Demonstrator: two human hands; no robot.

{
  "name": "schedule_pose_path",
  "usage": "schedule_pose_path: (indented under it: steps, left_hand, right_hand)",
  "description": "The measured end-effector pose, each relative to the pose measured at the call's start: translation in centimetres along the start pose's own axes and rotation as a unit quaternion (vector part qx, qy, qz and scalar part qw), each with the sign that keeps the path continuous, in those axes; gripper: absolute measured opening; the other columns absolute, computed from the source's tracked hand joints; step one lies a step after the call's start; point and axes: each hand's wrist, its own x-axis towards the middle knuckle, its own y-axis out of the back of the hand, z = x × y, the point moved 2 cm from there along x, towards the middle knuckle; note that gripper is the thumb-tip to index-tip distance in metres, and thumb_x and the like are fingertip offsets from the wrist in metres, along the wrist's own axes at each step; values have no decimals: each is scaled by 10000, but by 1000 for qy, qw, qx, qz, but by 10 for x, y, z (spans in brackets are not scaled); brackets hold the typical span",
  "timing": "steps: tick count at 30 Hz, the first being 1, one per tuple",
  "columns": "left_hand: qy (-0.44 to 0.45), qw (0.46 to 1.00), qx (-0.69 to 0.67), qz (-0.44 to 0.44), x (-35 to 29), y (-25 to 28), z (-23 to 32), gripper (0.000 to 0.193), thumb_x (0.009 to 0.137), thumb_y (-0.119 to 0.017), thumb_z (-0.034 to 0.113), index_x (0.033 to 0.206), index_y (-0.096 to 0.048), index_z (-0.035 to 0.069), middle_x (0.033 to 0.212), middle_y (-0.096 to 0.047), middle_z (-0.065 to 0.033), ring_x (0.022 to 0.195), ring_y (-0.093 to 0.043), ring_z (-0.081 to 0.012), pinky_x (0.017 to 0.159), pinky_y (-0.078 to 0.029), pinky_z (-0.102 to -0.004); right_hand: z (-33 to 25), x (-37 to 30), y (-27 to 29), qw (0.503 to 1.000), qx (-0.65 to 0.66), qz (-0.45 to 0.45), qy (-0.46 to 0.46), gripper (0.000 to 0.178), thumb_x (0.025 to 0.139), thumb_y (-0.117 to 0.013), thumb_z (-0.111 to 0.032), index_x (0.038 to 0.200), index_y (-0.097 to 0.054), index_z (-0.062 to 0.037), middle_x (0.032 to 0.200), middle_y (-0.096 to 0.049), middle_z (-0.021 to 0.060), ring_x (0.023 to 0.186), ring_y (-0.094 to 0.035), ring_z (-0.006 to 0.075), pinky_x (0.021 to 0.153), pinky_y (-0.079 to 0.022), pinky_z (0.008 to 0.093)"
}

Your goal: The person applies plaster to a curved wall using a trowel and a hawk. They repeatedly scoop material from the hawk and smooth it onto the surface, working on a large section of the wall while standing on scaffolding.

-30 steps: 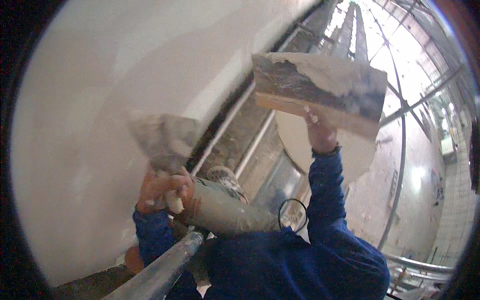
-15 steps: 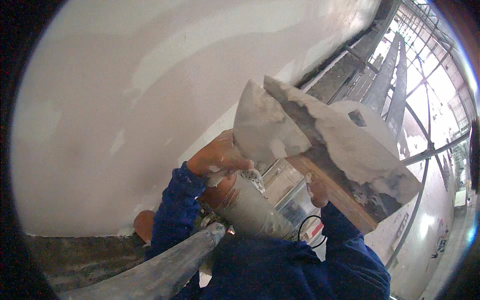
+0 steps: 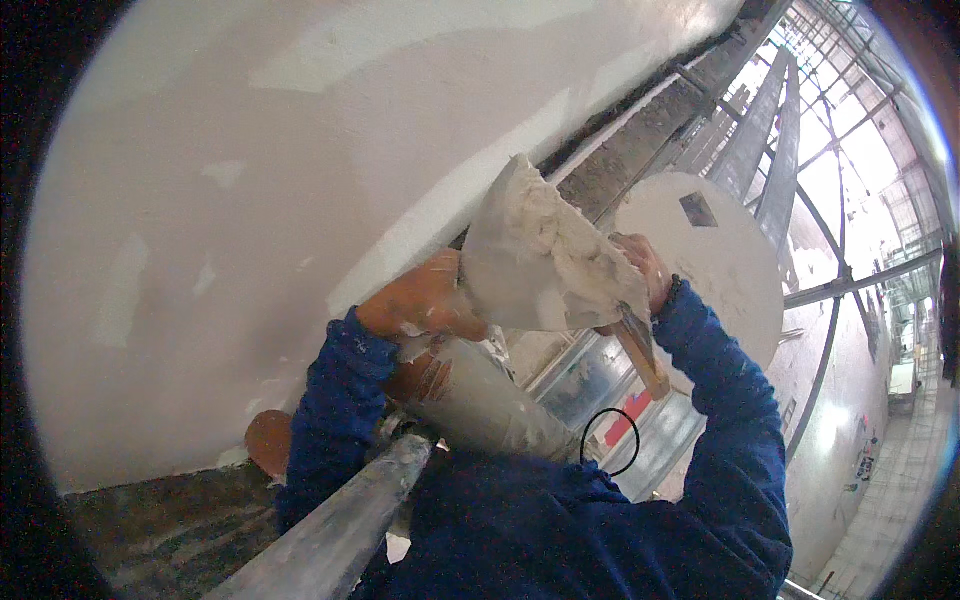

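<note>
My left hand (image 3: 425, 300) is closed at the narrow end of a putty knife (image 3: 505, 265); its handle is hidden in the grip. A thick heap of off-white putty (image 3: 555, 235) lies along the right side of the broad blade. My right hand (image 3: 650, 268), to the right of it, grips a wide scraper whose wooden backing strip (image 3: 642, 355) points down toward me. The scraper is turned nearly edge-on against the right edge of the knife blade, so most of its face is hidden. Both sleeves are dark blue.
A wall (image 3: 250, 220) with pale, patchy plaster fills the left. A metal pole (image 3: 330, 520) slants up from below. A round white surface (image 3: 730, 290) lies beyond my right hand. Planks (image 3: 760, 130) and scaffold tubes (image 3: 860, 280) stretch to the right, with a black cable loop (image 3: 612, 440) below.
My right hand has moved up and turned the wide scraper from face-up to nearly edge-on. Putty now lies heaped on the putty knife in my left hand, which has shifted slightly.
</note>
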Motion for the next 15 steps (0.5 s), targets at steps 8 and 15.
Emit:
schedule_pose_path:
  steps: [8,15]
  left_hand:
    - [32,991,127,28,-5,2,-1,807,434,-787,214,1082,-384,-49,966,-541,-160,873,-537,-243,777,-439,-328]
    - [30,993,103,42,1,-10,-12,768,462,-774,196,1079,-386,-46,991,-519,-143,902,-513,-236,779,-431,-330]
  right_hand:
    - [12,-3,4,986,-106,-117,-45,740,560,-639,-212,1214,-336,-47,890,-532,158,670,-562,305,527,-462,396]
    - [25,-16,0,970,-132,-187,-82,710,547,-653,-218,1177,-368,-57,838,-528,127,704,-562,306,583,-468,395]
